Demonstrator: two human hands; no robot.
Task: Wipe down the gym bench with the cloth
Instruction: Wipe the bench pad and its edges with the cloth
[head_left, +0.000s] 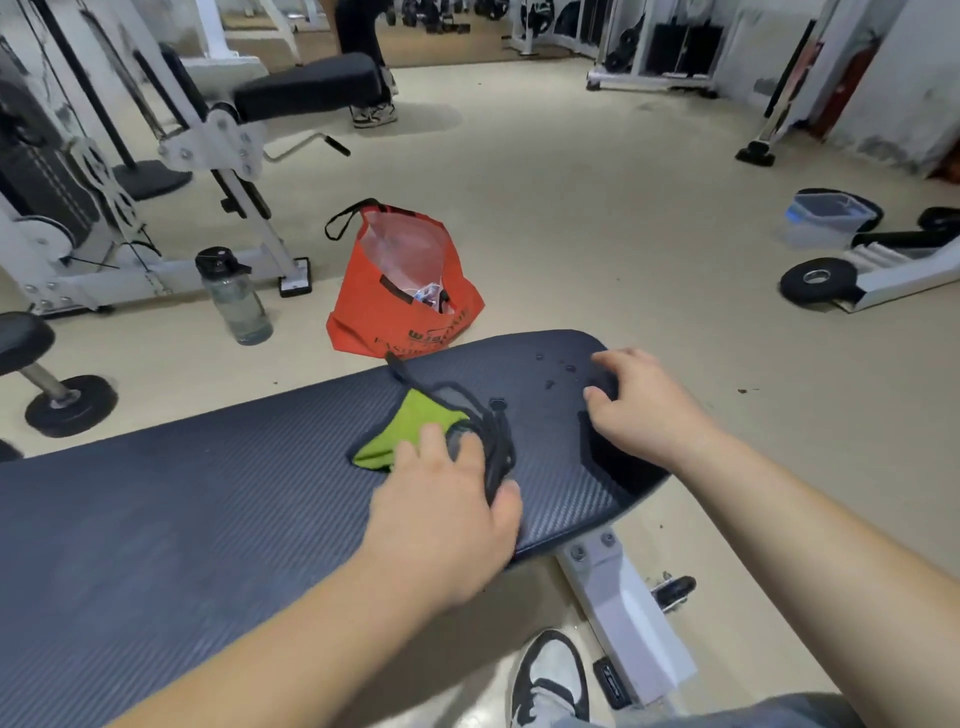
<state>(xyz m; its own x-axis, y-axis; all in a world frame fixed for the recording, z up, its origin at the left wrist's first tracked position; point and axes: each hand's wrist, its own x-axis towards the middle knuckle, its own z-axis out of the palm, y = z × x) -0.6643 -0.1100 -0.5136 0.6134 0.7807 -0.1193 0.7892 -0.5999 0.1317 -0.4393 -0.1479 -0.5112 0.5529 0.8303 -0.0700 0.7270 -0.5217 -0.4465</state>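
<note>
From the head camera, the only view I have, I look down on the gym bench (234, 493), whose dark ribbed pad runs from the lower left up to a rounded end at centre right. The cloth (410, 426), bright green with black trim and a bunched black cord, lies on the pad just short of that end. The left hand (447, 499) lies on it, fingers spread and fairly straight across the green fabric and the cord, thumb out to the side against the pad. It looks like a flat press rather than a pinch. The right hand (639, 405) sits apart from the cloth at the bench's end with its fingers loosely bent and their tips on the pad, and it holds nothing. A few water droplets (556, 371) bead on the pad between the cloth and that hand. Below the bench's end I see its white frame (623, 613) and, near it on the floor, a black-and-white shoe (550, 675). Beyond the bench, a red bag (395, 291) stands open on the tan floor with a clear water bottle (236, 296) to its left, in front of a white machine (104, 182). Far right, a clear plastic container (826, 218) rests on the floor.
</note>
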